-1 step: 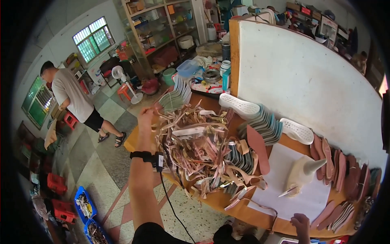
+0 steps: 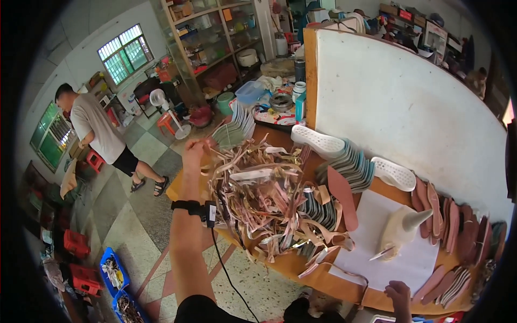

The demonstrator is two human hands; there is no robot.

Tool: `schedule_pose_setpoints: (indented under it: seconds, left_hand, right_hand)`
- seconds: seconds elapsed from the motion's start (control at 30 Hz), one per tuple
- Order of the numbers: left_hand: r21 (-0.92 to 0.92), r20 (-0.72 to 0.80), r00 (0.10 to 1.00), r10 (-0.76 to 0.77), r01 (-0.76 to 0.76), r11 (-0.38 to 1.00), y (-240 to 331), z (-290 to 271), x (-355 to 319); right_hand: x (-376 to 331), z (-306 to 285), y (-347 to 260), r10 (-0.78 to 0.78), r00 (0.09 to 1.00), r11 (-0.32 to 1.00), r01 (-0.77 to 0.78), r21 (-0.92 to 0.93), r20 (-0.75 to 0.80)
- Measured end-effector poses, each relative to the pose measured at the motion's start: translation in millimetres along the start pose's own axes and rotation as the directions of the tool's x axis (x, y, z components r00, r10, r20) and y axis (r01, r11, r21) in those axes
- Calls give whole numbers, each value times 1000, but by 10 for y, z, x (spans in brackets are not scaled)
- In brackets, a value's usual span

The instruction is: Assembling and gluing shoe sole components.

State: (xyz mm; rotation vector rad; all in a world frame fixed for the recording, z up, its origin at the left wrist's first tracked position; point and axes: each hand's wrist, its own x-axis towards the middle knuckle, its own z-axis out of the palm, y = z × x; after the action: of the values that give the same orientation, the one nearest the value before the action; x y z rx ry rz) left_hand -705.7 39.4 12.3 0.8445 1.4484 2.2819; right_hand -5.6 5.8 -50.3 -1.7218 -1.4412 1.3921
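A tangled heap of pink, tan and brown leather-like strips (image 2: 258,199) covers the left part of the orange-brown table (image 2: 318,280). At its far left edge is my left hand (image 2: 195,153), fingers bent together against the strips; what is between them is too small to make out. My right hand (image 2: 397,292) is by the table's near edge at the right, with its fingers curled in and its palm hidden. Beyond it, a beige cone-tipped object (image 2: 403,229) rests on a white sheet (image 2: 366,220). Behind the heap lie stacked grey-green insoles (image 2: 350,164).
White perforated soles (image 2: 318,141) and reddish insoles (image 2: 342,196) lie around the stack. More insoles (image 2: 449,220) line the right side below a white partition (image 2: 398,102). Blue crates (image 2: 113,269) stand on the floor at left. Farther off, a person (image 2: 102,129) stands near a white fan (image 2: 169,110).
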Motion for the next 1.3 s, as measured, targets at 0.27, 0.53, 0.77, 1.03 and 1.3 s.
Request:
schedule_pose_setpoints:
  seconds: [0.27,0.53,0.77,1.03,1.3]
  left_hand:
    - [-132,297,954,-30,72,989,1436,1003,-687]
    - [-146,685,728,-29,176,974,2087,2150,-1937]
    - [127,887,322,-330,517,846,1959,2900,-3100]
    - [240,917,61,-395,707,665,1388,3415,-3944]
    - [315,941,114,-317,37,948,1079,3745,-4449]
  right_hand:
    - [98,89,-235,-165,969,981,142,132,185]
    - [-17,144,-685,-372,841,926,307,221,392]
    - [-294,61,-1306,-781,621,624,777,82,62]
    - [-388,-395,-891,-729,674,654,737,170,-121]
    - [-628,-1021,-424,-408,911,864,367,345,53]
